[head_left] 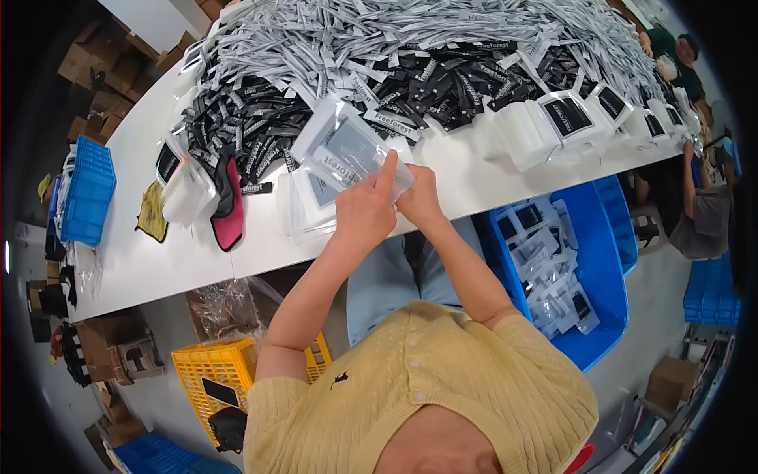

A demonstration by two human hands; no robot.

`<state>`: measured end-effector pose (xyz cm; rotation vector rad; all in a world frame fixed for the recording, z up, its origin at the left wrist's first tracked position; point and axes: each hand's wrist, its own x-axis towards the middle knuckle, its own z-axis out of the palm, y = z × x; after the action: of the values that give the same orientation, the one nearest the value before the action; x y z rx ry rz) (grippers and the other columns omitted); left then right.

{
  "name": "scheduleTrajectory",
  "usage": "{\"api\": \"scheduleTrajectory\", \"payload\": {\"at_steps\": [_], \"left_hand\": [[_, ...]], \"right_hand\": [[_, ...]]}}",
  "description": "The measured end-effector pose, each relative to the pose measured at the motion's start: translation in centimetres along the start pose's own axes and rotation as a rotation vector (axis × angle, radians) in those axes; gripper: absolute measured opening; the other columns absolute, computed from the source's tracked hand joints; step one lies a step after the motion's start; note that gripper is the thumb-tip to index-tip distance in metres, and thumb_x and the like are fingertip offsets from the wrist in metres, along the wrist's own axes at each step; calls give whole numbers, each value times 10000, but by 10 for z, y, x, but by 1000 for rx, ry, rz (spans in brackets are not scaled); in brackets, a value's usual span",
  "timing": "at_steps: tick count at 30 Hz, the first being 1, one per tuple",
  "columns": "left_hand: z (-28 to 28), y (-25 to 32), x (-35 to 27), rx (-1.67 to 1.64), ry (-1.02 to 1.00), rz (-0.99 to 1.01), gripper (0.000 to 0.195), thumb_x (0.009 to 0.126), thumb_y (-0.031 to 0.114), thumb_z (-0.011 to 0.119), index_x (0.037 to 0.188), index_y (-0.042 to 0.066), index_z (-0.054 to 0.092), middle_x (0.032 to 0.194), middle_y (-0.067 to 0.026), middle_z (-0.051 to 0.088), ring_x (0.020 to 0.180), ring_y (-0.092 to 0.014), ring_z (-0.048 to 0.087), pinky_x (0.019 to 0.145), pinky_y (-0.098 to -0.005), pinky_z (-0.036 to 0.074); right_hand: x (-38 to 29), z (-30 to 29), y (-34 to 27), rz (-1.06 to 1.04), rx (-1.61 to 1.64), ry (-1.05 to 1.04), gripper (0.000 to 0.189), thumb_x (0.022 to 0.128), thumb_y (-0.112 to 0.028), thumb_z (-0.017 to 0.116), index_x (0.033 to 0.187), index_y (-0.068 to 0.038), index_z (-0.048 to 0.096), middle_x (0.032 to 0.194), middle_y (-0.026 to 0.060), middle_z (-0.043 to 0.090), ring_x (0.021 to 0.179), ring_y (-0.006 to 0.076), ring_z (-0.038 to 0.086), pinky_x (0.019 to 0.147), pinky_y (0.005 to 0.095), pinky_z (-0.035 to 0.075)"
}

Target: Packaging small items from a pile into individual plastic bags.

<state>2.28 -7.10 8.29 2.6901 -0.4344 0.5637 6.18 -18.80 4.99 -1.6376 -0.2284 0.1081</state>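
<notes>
Both of my hands are at one end of a clear plastic bag point(340, 127), raised slightly above the table. A grey panel and a strip bearing writing show through the film. My left hand point(366, 210) grips the bag's near edge, its index finger extended over the film. My right hand point(421, 198) pinches the bag's right corner; its fingertips are partly hidden. Beneath the bag, a stack of similar clear bags point(293, 207) lies on the white table point(266, 237). Just beyond are black packets point(438, 89) with white lettering.
A large heap of slim grey-white packets point(414, 23) spans the table's far side. Bundled bags point(527, 133) stand at right, another bundle point(189, 195) at left beside pink point(228, 228) and yellow cloth pieces point(153, 210). Below are a blue bin point(598, 284) of filled bags and a yellow crate point(207, 367). Other people stand at right.
</notes>
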Motion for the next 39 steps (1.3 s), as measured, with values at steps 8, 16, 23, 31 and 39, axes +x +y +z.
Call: {"api": "scheduleTrajectory", "payload": {"at_steps": [8, 16, 23, 31, 39], "left_hand": [[-10, 4, 1, -140, -115, -98, 756, 657, 31, 591, 1370, 88, 347, 691, -103, 599, 605, -315, 587, 551, -409, 463], [-66, -36, 31, -33, -166, 279, 716, 635, 72, 660, 1314, 93, 431, 995, -116, 601, 967, -270, 556, 865, -350, 437], [-72, -64, 35, -576, -736, -267, 153, 713, 68, 667, 820, -35, 628, 622, 2, 557, 572, -58, 458, 524, -249, 389], [-55, -50, 15, -906, -604, -412, 187, 839, 132, 619, 728, -19, 634, 614, 39, 536, 552, -16, 412, 475, -204, 324], [-41, -49, 3, -899, -273, -435, 131, 795, 101, 620, 736, -14, 639, 615, 28, 538, 549, -35, 436, 481, -215, 340]], "right_hand": [[3, -3, 6, -114, -8, -22, 97, 756, -51, 580, 808, 15, 629, 690, 51, 637, 627, 94, 581, 554, 279, 461], [-5, -11, -10, 13, 195, -391, 189, 773, -13, 564, 946, 18, 633, 812, 5, 635, 729, 66, 556, 636, 230, 456], [-2, -32, -11, 156, 273, -534, 212, 844, -138, 608, 994, 11, 622, 824, -14, 619, 684, 38, 521, 594, 216, 434], [-11, -24, -35, -67, -32, -420, 187, 843, -170, 608, 848, 13, 641, 692, -20, 583, 624, 32, 473, 537, 217, 387], [-8, -23, -28, -92, -153, -365, 184, 828, -161, 619, 813, 20, 645, 698, -3, 600, 622, 35, 474, 520, 239, 395]]}}
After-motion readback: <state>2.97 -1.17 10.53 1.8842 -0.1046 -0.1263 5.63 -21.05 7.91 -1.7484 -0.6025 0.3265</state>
